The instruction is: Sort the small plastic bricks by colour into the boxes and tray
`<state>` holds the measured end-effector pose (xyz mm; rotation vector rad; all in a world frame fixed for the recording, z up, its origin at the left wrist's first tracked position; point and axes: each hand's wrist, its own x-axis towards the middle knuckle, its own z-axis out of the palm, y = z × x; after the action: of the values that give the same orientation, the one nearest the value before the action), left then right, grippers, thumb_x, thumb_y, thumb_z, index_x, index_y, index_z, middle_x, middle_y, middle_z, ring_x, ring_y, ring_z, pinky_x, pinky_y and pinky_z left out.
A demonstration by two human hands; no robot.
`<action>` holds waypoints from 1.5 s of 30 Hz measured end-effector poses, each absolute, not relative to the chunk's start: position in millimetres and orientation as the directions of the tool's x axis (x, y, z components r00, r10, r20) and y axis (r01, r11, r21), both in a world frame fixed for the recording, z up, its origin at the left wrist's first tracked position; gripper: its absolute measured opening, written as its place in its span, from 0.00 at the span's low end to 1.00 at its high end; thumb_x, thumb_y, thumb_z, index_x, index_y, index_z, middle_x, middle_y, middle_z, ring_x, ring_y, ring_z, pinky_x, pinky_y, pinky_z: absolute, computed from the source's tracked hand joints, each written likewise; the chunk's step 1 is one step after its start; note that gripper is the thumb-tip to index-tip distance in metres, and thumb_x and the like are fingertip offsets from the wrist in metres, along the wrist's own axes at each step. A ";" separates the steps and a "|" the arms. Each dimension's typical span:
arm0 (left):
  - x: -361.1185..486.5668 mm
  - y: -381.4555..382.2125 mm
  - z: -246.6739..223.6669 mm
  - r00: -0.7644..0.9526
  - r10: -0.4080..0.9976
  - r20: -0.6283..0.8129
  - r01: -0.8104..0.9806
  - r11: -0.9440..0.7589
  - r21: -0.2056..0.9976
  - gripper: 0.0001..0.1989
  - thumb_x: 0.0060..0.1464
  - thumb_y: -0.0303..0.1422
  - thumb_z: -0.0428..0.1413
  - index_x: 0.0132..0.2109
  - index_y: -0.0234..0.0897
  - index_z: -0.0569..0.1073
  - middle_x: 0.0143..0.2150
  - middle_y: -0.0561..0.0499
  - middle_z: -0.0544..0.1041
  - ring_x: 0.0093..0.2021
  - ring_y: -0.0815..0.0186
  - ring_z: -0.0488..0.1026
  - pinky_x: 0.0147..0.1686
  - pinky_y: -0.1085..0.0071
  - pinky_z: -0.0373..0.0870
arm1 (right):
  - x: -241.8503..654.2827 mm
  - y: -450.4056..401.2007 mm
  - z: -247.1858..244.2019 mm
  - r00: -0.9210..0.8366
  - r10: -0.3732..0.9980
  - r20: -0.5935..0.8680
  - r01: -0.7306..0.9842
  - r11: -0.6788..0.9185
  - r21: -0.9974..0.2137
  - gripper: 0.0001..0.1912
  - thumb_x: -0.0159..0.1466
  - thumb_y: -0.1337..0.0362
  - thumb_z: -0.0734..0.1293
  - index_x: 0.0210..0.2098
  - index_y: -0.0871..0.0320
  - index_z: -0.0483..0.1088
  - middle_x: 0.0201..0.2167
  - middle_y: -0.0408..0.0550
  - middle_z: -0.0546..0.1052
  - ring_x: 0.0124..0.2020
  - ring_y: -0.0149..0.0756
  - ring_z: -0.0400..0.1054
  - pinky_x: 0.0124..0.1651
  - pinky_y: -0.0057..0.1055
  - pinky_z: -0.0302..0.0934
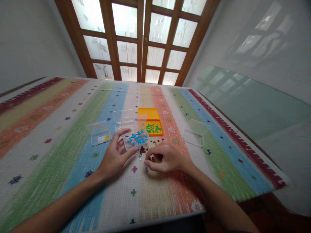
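Observation:
My left hand (115, 152) grips a clear plastic box (124, 142) by its left side, thumb along the near edge. Inside it lie several small blue bricks (138, 138). My right hand (164, 157) is closed low over the cloth, thumb and index finger pinched together; whatever is between them is too small to make out. Close by its fingertips is a small dark-and-silver piece (146, 169). Small dark brown pieces (143, 149) are scattered between the hands, some hidden behind my right hand. Behind them, an open orange case (159, 133) contains several small green pieces (153, 128).
A clear open box (93, 142) with a few yellow pieces (107, 138) sits at left. Another clear open box (116, 126) stands behind my left hand, and one more clear box (194, 139) lies right. The striped tablecloth (73, 129) covers the table; wooden glazed doors (142, 42) stand beyond.

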<state>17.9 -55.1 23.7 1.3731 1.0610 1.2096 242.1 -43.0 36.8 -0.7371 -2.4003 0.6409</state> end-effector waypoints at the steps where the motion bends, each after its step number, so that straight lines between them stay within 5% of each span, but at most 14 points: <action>1: 17.0 -53.4 23.6 0.102 0.984 0.149 0.018 -0.151 0.988 0.30 0.54 0.37 0.67 0.60 0.43 0.64 0.58 0.43 0.78 0.56 0.53 0.80 0.56 0.55 0.80 | 239.8 -43.3 33.5 -0.736 0.602 0.311 0.390 0.752 -0.531 0.11 0.66 0.60 0.65 0.32 0.58 0.77 0.17 0.39 0.71 0.20 0.27 0.61 0.27 0.26 0.52; 8: 15.2 -50.5 23.3 0.089 0.986 0.144 0.013 -0.146 0.989 0.32 0.52 0.38 0.68 0.60 0.42 0.64 0.55 0.43 0.78 0.54 0.53 0.81 0.56 0.53 0.80 | 224.3 -45.9 17.4 -0.751 0.654 0.086 0.622 0.746 -0.236 0.12 0.67 0.63 0.63 0.32 0.58 0.77 0.23 0.45 0.77 0.21 0.29 0.58 0.28 0.32 0.41; 29: 16.8 -53.8 25.6 0.152 0.981 0.121 0.003 -0.123 0.992 0.32 0.53 0.38 0.68 0.60 0.40 0.65 0.57 0.43 0.79 0.54 0.53 0.82 0.57 0.54 0.80 | 222.4 -48.1 15.3 -0.745 0.654 0.127 0.623 0.752 -0.216 0.09 0.69 0.65 0.63 0.38 0.59 0.75 0.27 0.46 0.77 0.25 0.31 0.61 0.29 0.33 0.42; 33: 17.1 -54.2 26.1 0.152 0.981 0.122 -0.016 -0.121 0.993 0.32 0.52 0.37 0.68 0.60 0.40 0.65 0.57 0.43 0.78 0.54 0.54 0.82 0.57 0.56 0.79 | 226.7 -45.8 15.0 -0.773 0.594 0.222 0.556 0.803 -0.214 0.10 0.70 0.65 0.62 0.37 0.59 0.75 0.26 0.46 0.77 0.24 0.30 0.61 0.28 0.32 0.45; 38: 16.9 -53.5 23.7 0.183 0.977 0.110 -0.048 -0.103 0.994 0.32 0.53 0.36 0.68 0.61 0.41 0.65 0.56 0.44 0.80 0.53 0.54 0.82 0.56 0.56 0.80 | 238.5 -40.6 28.0 -0.643 0.581 0.499 0.431 0.813 -0.391 0.12 0.73 0.63 0.61 0.41 0.59 0.76 0.22 0.40 0.76 0.21 0.27 0.63 0.28 0.26 0.53; 45: 16.8 -56.6 20.7 0.273 0.954 0.124 -0.096 -0.102 0.990 0.31 0.53 0.32 0.69 0.60 0.43 0.66 0.60 0.44 0.78 0.57 0.54 0.80 0.59 0.55 0.79 | 248.2 -31.9 29.3 -0.397 0.720 0.568 0.636 0.663 -0.396 0.12 0.70 0.62 0.64 0.38 0.58 0.80 0.22 0.43 0.78 0.20 0.28 0.66 0.28 0.25 0.55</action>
<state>16.8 -56.6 20.7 1.3518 0.8850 1.1156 248.2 -31.9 29.3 -1.0438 -2.1408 0.1472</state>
